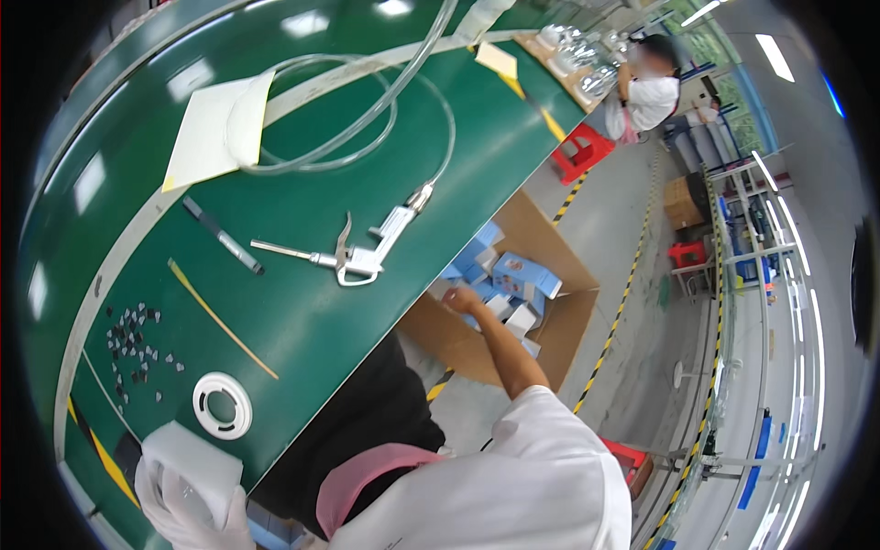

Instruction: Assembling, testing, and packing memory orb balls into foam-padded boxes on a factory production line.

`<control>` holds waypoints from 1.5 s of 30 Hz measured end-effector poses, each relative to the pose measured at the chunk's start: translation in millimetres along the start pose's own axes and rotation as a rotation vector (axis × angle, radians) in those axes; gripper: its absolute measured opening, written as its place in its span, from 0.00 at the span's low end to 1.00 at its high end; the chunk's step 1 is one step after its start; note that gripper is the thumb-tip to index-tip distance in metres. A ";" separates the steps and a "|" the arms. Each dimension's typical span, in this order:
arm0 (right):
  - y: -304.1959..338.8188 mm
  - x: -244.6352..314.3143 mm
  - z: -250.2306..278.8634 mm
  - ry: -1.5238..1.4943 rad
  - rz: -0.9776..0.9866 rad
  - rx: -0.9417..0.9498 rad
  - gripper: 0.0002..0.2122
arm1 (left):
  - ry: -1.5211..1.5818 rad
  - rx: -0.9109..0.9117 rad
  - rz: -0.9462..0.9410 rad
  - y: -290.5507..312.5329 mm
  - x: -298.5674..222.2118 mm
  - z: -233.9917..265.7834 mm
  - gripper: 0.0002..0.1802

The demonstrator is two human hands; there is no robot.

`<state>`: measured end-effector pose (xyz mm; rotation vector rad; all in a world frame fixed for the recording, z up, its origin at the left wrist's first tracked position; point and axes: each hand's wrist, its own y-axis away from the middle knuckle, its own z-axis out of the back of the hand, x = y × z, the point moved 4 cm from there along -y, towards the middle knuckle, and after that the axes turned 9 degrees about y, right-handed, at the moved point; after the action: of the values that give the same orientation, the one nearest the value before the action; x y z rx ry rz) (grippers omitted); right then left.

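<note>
My left hand point(195, 515), in a white glove, is at the lower left beside the table edge. Its fingers are closed round a white foam-like block point(197, 458). My bare right hand point(461, 299) reaches over an open cardboard box point(566, 316) beside the table. Several blue-and-white cartons point(526, 273) lie jumbled inside it. The fingers of this hand are too small and partly hidden to tell whether they hold anything. On the green table, a white slotted ring point(223, 405) lies flat near my left hand.
A silver air gun point(371, 252) with a clear hose point(367, 137) lies on the table point(321, 321). Near it are a dark pen-like tool point(223, 236), a yellowish strip point(220, 321), small dark pieces point(137, 341) and a pale sheet point(220, 128). A co-worker point(646, 96) sits beyond a red stool point(582, 153).
</note>
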<state>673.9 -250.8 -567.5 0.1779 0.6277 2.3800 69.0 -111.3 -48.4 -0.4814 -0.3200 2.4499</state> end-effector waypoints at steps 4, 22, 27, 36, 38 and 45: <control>-19.5 56.3 -50.8 0.147 0.112 0.307 0.27 | 0.012 -0.078 0.044 -0.4 4.4 -0.3 0.31; 5.4 47.1 30.3 -0.467 -0.356 0.429 0.30 | -0.011 -0.100 0.088 26.2 22.4 14.8 0.35; 17.0 86.4 7.9 -0.528 0.104 0.622 0.25 | 0.004 -0.068 0.147 31.2 20.8 16.2 0.35; -59.6 24.8 -56.9 -0.336 -0.055 0.497 0.25 | 0.053 -0.057 0.224 34.6 30.7 9.6 0.36; -63.8 26.3 -60.2 -0.288 -0.037 0.458 0.25 | 0.053 -0.045 0.230 34.1 29.8 9.3 0.37; -75.6 0.3 -71.1 -0.100 0.044 0.319 0.24 | 0.090 -0.052 0.212 36.3 32.9 10.0 0.39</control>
<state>696.6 -228.2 -666.2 0.4494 0.9609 2.2825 21.4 -120.6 -60.2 -0.6774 -0.3094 2.6192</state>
